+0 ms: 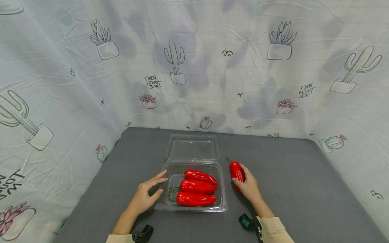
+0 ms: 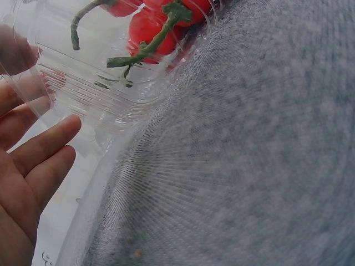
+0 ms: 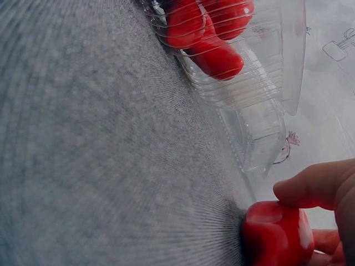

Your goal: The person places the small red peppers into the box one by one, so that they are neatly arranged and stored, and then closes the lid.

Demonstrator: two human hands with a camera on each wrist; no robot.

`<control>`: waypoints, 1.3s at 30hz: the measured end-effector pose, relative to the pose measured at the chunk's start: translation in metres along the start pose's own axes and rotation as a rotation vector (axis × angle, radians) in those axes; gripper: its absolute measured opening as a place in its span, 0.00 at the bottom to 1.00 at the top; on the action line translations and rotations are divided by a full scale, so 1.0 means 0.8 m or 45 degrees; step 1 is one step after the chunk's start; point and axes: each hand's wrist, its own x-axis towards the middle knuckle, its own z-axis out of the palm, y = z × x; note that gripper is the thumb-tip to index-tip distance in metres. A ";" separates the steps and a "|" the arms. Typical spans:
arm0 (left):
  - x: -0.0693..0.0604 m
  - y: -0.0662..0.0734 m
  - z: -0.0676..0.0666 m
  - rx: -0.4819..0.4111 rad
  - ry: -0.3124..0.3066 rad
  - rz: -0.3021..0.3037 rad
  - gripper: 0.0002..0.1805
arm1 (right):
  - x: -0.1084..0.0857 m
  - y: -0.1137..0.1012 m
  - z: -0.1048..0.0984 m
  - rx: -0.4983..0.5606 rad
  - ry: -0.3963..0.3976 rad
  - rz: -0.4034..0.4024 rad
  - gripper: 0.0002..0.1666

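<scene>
A clear plastic clamshell box (image 1: pixel 223 199) lies on the grey table with its lid (image 1: pixel 192 148) folded back. Inside lie three red peppers (image 1: pixel 197 186) side by side, green stems to the left. My left hand (image 1: pixel 146 194) is at the box's left side, fingers spread and fairly straight; its fingertips (image 2: pixel 69 127) are by the ribbed wall. To the right of the box, my right hand (image 1: pixel 249 185) grips another red pepper (image 1: pixel 235 170) between thumb and fingers. That pepper (image 3: pixel 274 235) appears to be resting on the table, its stem pointing away.
The grey table (image 1: pixel 291 182) reaches back to a pale curtain (image 1: pixel 206 67) printed with cacti, which also hangs along both sides. Each wrist wears a black camera mount, one by the left sleeve (image 1: pixel 120 238) and one by the right sleeve (image 1: pixel 273 229).
</scene>
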 end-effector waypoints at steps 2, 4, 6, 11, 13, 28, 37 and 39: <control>0.000 0.000 0.000 0.001 0.000 0.000 0.20 | 0.000 -0.001 0.000 -0.003 0.001 0.005 0.38; 0.000 0.000 0.000 0.001 -0.003 0.002 0.20 | 0.000 -0.001 -0.001 -0.001 0.002 0.012 0.38; 0.000 0.000 0.000 -0.002 -0.007 -0.002 0.20 | 0.000 -0.001 -0.001 -0.002 0.006 0.019 0.37; 0.000 0.000 0.000 -0.005 -0.014 -0.010 0.19 | 0.000 -0.001 -0.001 -0.005 0.025 0.024 0.37; 0.000 0.000 0.000 -0.010 -0.017 -0.012 0.19 | 0.000 -0.001 -0.001 -0.007 0.029 0.020 0.36; -0.005 -0.020 0.007 -0.016 -0.014 0.002 0.21 | 0.001 0.001 -0.001 0.014 0.065 -0.010 0.34; -0.013 -0.050 0.015 -0.031 -0.027 0.009 0.20 | 0.002 -0.005 -0.002 0.146 0.077 -0.027 0.34; -0.014 -0.051 0.015 -0.045 -0.036 0.007 0.20 | 0.002 -0.006 -0.002 0.181 0.092 -0.043 0.34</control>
